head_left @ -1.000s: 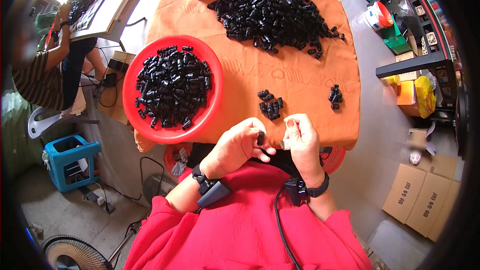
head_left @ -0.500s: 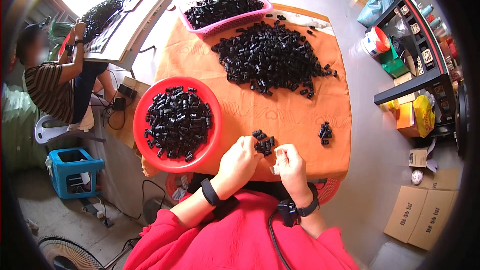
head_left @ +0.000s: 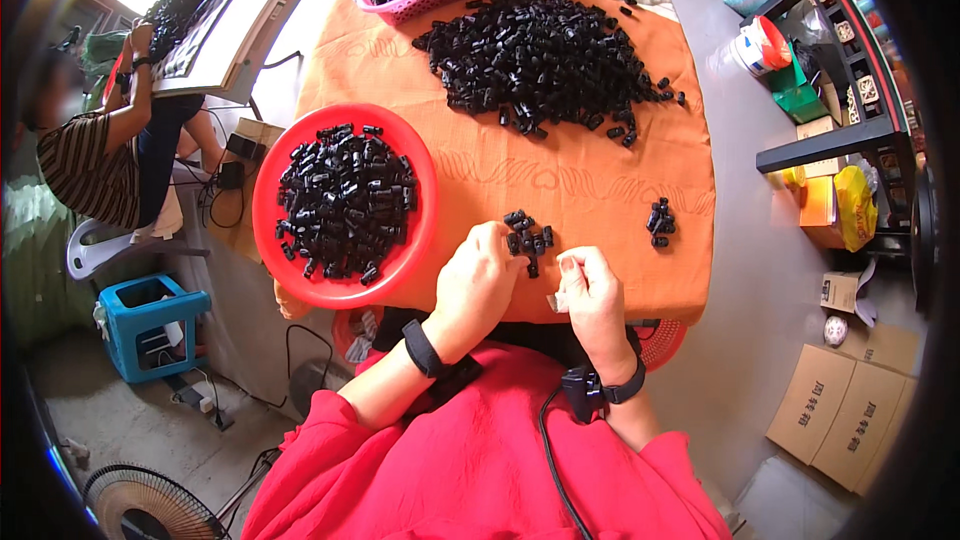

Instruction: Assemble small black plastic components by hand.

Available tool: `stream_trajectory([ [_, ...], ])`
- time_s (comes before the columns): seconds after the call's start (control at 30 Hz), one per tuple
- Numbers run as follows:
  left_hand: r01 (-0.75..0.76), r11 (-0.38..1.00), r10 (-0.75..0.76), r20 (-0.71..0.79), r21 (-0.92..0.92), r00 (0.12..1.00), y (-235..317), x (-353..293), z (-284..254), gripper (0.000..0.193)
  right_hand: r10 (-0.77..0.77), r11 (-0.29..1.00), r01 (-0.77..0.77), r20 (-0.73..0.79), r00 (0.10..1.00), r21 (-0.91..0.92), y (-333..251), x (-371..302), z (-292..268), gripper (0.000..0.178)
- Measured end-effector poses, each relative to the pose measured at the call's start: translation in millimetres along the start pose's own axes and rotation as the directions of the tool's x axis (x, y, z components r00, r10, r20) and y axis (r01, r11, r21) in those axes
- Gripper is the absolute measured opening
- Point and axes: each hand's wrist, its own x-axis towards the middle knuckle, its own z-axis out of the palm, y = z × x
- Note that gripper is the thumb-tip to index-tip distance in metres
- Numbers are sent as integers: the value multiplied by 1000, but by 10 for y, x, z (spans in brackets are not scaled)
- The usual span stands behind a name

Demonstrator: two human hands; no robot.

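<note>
My left hand (head_left: 474,280) is closed at the near edge of the orange-covered table (head_left: 480,210). Its fingertips reach the left side of a small cluster of short black plastic pieces (head_left: 527,235); whatever they grip is hidden. One black piece (head_left: 532,268) lies by my left thumb tip. Right of that, my right hand (head_left: 594,298) is pinched, with a small pale scrap (head_left: 556,302) showing at its fingers, too small to name. A red basin (head_left: 430,230) full of similar black pieces stands left of my hands. Farther right lies a smaller group of black pieces (head_left: 661,222).
A large heap of black pieces (head_left: 540,60) covers the far table, beside a filled pink basket (head_left: 430,5). At left another person (head_left: 95,155) works at a white table. A blue stool (head_left: 155,325), a fan (head_left: 150,505), a shelf (head_left: 830,152) and cardboard boxes (head_left: 840,415) stand around.
The head view has shifted, so the table's things sit higher in the picture. A black piece now shows by my left thumb, at the near side of the cluster. Both hands stay close together.
</note>
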Motion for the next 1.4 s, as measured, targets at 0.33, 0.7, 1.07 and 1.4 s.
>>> stream_trajectory([
  [0.33,282,922,-215,252,-266,943,31,26,-203,29,15,999,-15,-15,1000,44,-35,-61,-23,11],
  [0.7,783,-329,-76,841,-528,536,-137,1,-307,17,9,1000,-10,40,999,30,-164,-86,39,12],
  [1.07,775,-234,89,781,-587,618,-98,-122,-349,18,-105,994,109,167,980,-13,-308,-140,60,12],
  [1.4,803,-224,126,801,-552,586,-97,-155,-333,15,-33,998,19,226,974,65,-381,-172,58,11],
])
